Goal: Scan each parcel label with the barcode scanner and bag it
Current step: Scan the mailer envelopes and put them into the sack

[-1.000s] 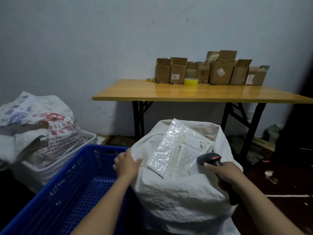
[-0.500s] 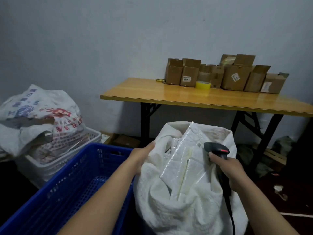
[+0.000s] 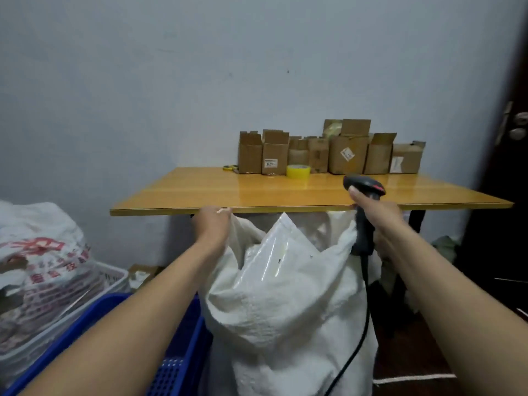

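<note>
Plain grey wall behind a wooden table [image 3: 257, 192] stacked with cardboard boxes [image 3: 328, 152]. Left hand [image 3: 213, 224] had its fingers pinched on the white sack's [image 3: 285, 310] rim, right hand [image 3: 380, 215] was wrapped round the barcode scanner [image 3: 364, 185] and seemed to catch the other edge too. Shiny parcel [image 3: 274, 252] stuck up out of the sack's mouth.

left hand [image 3: 213, 222] clenched, right hand [image 3: 377, 212] gripping

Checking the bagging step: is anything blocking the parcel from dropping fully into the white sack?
Nothing visible blocks it. The parcel stands tilted in the sack, its top corner poking out, while the left hand and right hand hold the rim up.
</note>
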